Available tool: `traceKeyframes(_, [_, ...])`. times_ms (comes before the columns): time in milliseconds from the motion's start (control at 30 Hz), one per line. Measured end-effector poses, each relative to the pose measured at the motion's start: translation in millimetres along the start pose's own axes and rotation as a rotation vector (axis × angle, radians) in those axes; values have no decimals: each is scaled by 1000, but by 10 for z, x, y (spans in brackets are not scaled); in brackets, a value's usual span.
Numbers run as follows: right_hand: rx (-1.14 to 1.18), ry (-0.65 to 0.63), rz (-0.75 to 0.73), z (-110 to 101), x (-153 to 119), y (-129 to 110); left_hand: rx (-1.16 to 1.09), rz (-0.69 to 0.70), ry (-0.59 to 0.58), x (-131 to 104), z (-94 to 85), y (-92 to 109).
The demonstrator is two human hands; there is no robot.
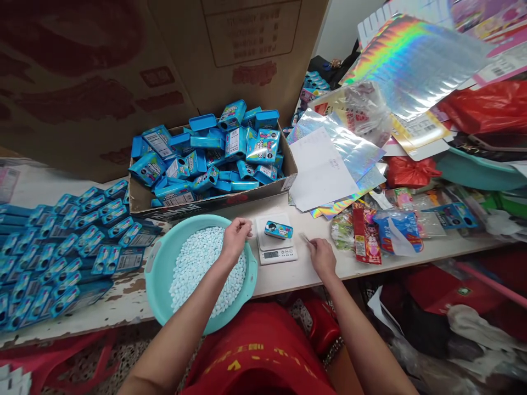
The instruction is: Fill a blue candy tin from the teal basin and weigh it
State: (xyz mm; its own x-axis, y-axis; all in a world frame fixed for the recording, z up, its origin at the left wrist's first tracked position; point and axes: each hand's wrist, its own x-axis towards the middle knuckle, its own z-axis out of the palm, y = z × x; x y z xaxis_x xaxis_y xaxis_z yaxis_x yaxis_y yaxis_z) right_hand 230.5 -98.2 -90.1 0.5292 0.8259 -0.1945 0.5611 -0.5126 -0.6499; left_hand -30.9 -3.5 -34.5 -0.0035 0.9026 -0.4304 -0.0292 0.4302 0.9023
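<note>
In the head view, one blue tin [279, 230] is lying on one white scale [267, 256], between my hands, its long axis running mostly left to right. It is sitting to the right of my left hand [237, 240] and to the left of my right hand [323, 259]; neither is clearly nearer. My left fingers are curling close together by the bowl's rim; I cannot tell whether they are holding anything. My right fingers are pinching one thin, pale piece [305, 237]. I am counting one bowl [155, 285] of pale pellets [193, 258] and one carton [230, 203] of tins, too overlapped to count.
</note>
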Motion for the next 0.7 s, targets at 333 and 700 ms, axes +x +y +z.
traceKeyframes(333, [429, -45, 79, 150, -193, -448, 250, 294, -75, -66, 271, 3])
traceKeyframes(700, [626, -258, 68, 218, -69, -780, 788, 541, -436, 83, 345, 46])
